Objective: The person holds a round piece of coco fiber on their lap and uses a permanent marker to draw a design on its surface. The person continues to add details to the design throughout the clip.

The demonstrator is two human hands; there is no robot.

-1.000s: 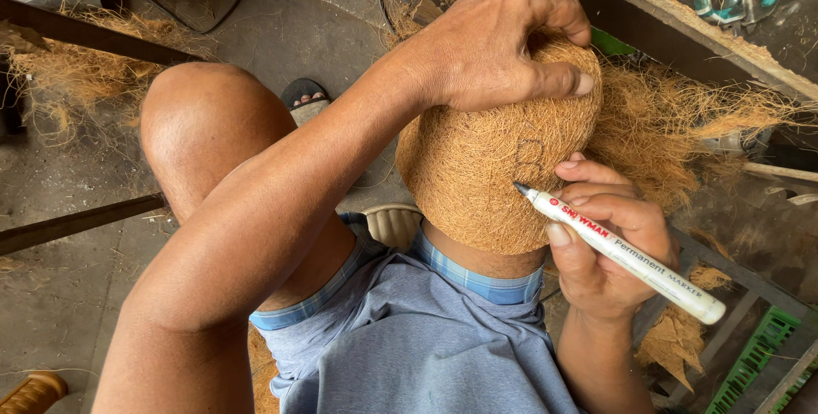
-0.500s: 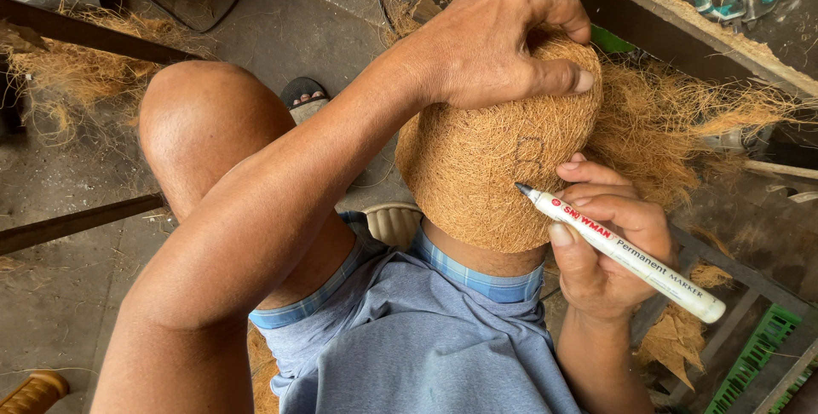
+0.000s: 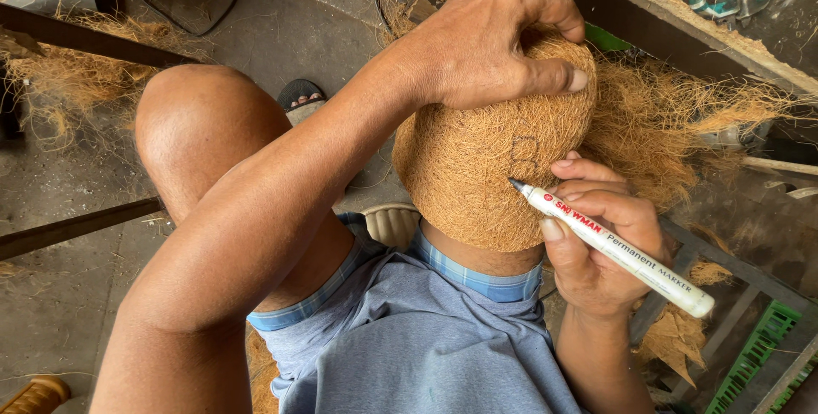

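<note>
Coconut-fibre bowl [image 3: 486, 167] sits upside down on your knee; your left hand [image 3: 486, 48] clamps its top steady while your right hand [image 3: 596, 244] fingers pinch a white marker [image 3: 613, 248], tip touching it.

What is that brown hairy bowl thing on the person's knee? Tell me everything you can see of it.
The round brown bowl of matted coconut fibre rests upside down, dome up, over the person's right knee. Its surface is coarse and hairy, with stray strands at the rim. A faint dark mark is drawn on its side. The left hand grips its top, thumb pressed on the shoulder. The right hand holds a white marker pen whose dark tip is at the surface just below the mark; its fingertips rest against the bowl's side.
</note>
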